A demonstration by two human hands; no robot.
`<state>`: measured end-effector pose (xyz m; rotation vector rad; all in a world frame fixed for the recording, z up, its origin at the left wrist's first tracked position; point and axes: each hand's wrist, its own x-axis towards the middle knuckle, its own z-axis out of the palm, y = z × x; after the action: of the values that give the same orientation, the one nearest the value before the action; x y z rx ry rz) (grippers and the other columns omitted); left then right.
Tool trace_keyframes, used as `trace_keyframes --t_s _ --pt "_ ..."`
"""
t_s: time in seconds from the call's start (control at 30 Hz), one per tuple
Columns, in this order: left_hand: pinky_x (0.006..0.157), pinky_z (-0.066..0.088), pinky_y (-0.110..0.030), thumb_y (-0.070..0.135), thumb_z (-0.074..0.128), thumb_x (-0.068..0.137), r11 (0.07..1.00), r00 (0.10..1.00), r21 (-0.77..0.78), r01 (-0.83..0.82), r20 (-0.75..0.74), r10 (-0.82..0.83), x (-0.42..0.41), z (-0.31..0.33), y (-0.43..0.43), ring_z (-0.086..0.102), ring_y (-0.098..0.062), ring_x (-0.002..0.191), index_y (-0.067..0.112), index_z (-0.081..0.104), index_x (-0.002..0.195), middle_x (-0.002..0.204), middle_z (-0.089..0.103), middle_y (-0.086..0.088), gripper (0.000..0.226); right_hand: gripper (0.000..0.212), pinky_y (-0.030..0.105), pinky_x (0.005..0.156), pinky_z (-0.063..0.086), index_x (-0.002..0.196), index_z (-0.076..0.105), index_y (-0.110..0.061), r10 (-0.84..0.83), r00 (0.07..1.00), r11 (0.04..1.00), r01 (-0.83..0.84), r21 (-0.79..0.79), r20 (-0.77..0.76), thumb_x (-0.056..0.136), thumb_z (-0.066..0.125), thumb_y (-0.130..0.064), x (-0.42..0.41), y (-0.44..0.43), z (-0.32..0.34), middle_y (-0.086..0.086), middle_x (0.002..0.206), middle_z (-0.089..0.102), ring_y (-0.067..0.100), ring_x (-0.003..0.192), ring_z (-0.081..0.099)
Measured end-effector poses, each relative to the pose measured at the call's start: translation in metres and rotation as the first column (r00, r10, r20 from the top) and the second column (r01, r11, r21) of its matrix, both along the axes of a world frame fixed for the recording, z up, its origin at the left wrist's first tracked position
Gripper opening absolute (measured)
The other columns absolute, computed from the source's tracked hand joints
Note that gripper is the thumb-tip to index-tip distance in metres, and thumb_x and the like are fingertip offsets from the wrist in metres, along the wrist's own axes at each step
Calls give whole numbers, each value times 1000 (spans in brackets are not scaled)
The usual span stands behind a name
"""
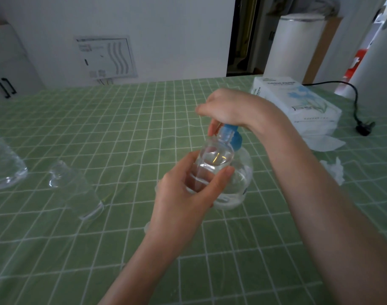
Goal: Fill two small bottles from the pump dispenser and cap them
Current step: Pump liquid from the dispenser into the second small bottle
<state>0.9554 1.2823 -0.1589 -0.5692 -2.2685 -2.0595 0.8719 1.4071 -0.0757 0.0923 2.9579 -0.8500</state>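
My left hand [183, 194] grips a small clear bottle [214, 157], held up with its open neck under the blue pump head [231, 135] of the clear dispenser [240, 181]. The bottle holds clear liquid. My right hand [225, 106] rests on top of the blue pump head, fingers curled over it. A second small clear bottle [76, 188] stands uncapped on the green checked tablecloth [122, 128] to the left. I see no caps clearly.
A larger clear plastic bottle [3, 164] stands at the far left edge. A pack of tissues [298, 102] with loose tissues lies at the right, beside a black cord and plug [364, 126]. A white cylinder stands behind the table.
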Motion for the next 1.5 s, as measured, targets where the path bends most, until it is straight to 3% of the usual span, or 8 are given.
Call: trace_keyframes --t_s 0.17,0.33,0.47,0.63,0.87,0.97,1.2,1.5 --pt "44 42 -9 49 62 66 1000 1000 1 1 4 -1 0 0 0 58 3 47 32 64 84 57 65 15 25 37 27 66 38 117 61 -5 0 1000 1000 0 6 18 95 44 -29 -2 -3 -3 10 102 71 25 99 63" --pt "43 41 -10 50 62 64 1000 1000 -2 -5 15 5 1 1 0 57 2 46 30 64 84 57 65 13 28 37 34 80 44 117 61 -4 -1 1000 1000 2 -9 16 94 44 -27 -2 -3 -4 13 105 70 27 101 64" --pt "42 42 -12 50 63 64 1000 999 -6 -15 38 15 1 -1 0 56 -3 45 31 64 77 55 64 10 23 36 29 64 36 117 61 -5 0 1000 1000 0 1 30 95 42 -28 -1 -3 -9 12 106 68 26 98 61" --pt "41 42 -11 48 63 65 1000 1000 -6 -13 22 13 1 -1 0 57 0 45 30 64 80 55 64 12 24 37 33 74 39 117 60 -5 7 1000 1000 -7 -8 27 95 43 -29 1 -2 -9 13 106 67 26 97 61" --pt "42 40 -8 46 63 65 1000 1000 18 12 6 -12 1 2 0 58 4 45 31 63 82 55 65 14 23 40 27 60 33 118 60 -3 38 999 999 -37 -16 20 94 43 -31 -1 -1 -2 15 107 69 26 104 62" --pt "42 40 -8 46 63 66 1000 1000 16 11 3 -11 1 1 1 58 4 45 31 64 82 56 65 14 22 38 25 56 32 117 61 -6 21 999 1000 -20 -14 31 94 43 -31 -2 -2 -3 12 106 70 23 95 62" --pt "42 41 -11 50 63 64 1000 1000 -6 -7 18 7 0 -2 -1 56 0 45 32 64 80 55 64 10 23 37 34 80 39 120 58 -5 24 999 1000 -24 -12 43 96 42 -29 -1 -2 -11 14 114 65 29 102 60" --pt "42 40 -9 51 63 64 1000 1000 0 -6 11 6 0 0 0 58 2 47 36 62 75 56 64 12 19 34 32 77 45 112 61 -3 17 999 999 -19 -41 -52 94 43 -26 -1 -1 -3 14 95 71 27 93 66"
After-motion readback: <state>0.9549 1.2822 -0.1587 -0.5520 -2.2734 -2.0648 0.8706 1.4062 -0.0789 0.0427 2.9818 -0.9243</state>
